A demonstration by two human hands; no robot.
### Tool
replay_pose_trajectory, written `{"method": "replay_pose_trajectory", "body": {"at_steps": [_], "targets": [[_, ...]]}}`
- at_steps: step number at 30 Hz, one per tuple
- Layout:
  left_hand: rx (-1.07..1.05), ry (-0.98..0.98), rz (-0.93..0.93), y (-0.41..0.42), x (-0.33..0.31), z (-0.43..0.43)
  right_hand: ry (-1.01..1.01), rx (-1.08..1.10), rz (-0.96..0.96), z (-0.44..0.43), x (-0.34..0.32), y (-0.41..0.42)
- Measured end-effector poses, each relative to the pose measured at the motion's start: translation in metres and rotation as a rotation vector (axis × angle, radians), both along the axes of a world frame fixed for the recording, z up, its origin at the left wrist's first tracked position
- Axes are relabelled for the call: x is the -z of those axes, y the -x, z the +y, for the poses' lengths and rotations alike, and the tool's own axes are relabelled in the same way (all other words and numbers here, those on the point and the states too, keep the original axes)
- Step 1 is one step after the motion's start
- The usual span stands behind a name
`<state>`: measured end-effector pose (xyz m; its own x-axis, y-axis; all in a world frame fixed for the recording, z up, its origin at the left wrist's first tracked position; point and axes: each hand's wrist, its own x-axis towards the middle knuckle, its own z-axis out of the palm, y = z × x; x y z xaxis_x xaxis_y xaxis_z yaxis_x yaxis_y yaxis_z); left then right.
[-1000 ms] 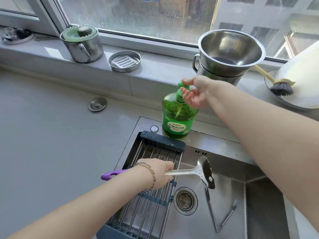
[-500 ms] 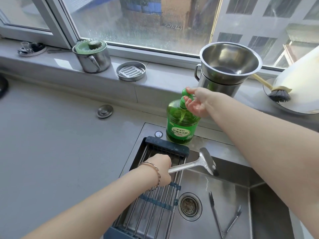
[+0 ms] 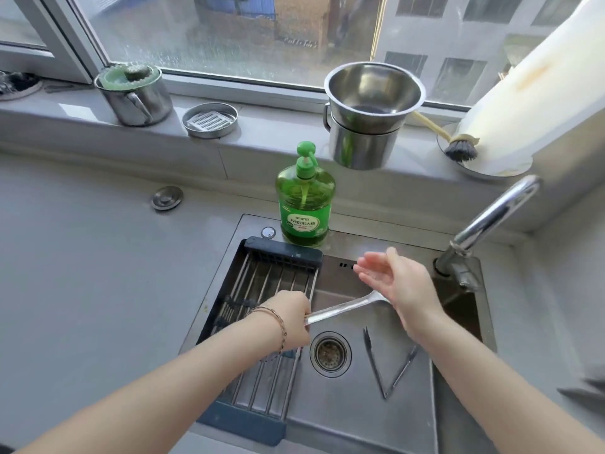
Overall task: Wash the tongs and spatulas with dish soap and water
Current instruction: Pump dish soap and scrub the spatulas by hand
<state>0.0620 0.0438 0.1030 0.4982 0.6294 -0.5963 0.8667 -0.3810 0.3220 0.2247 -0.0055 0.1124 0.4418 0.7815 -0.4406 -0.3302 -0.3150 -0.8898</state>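
My right hand [image 3: 397,285] had come off the soap bottle [image 3: 305,204] and hung over the sink [image 3: 360,417], its grip spread, palm up. My left hand [image 3: 291,317] stayed clamped on the spatula [image 3: 343,310], its steel shaft slanting up across the basin; the blade was hidden behind my right hand, the handle inside my fist. The tongs [image 3: 388,367] lay splayed in a V on the sink floor beside the drain [image 3: 330,353].

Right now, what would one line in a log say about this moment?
left hand: grips metal spatula over steel sink | right hand: open above spatula head | thin metal tongs: lying in sink | green soap pump bottle: upright, untouched
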Motion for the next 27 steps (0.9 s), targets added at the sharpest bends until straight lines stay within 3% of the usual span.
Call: {"method": "replay_pose_trajectory", "body": {"at_steps": [2, 5, 6, 8, 11, 15, 22, 27], "targets": [[0.009, -0.019, -0.038, -0.015, -0.003, -0.014, -0.052, -0.256, -0.456, -0.037, 0.013, 0.010], [0.111, -0.080, -0.093, -0.035, -0.011, -0.033, -0.157, -0.827, -1.032, -0.078, 0.030, 0.028], [0.123, -0.091, -0.112, -0.039, -0.012, -0.037, -0.172, -0.908, -1.252, -0.085, 0.040, 0.023], [0.060, -0.088, -0.130, -0.040, -0.009, -0.042, -0.092, -0.892, -1.480, -0.092, 0.047, -0.002], [-0.015, -0.077, -0.154, -0.040, -0.006, -0.052, 0.051, -0.742, -1.519, -0.100, 0.044, -0.030], [0.023, -0.017, -0.223, -0.047, -0.007, -0.071, -0.196, -0.828, -1.625, -0.120, 0.056, 0.002], [0.002, 0.284, -0.289, -0.034, -0.009, -0.081, -0.115, -0.599, -1.656, -0.125, 0.062, -0.042], [0.070, 0.146, -0.276, -0.034, -0.010, -0.087, -0.233, -0.678, -1.663, -0.134, 0.070, -0.005]]}}
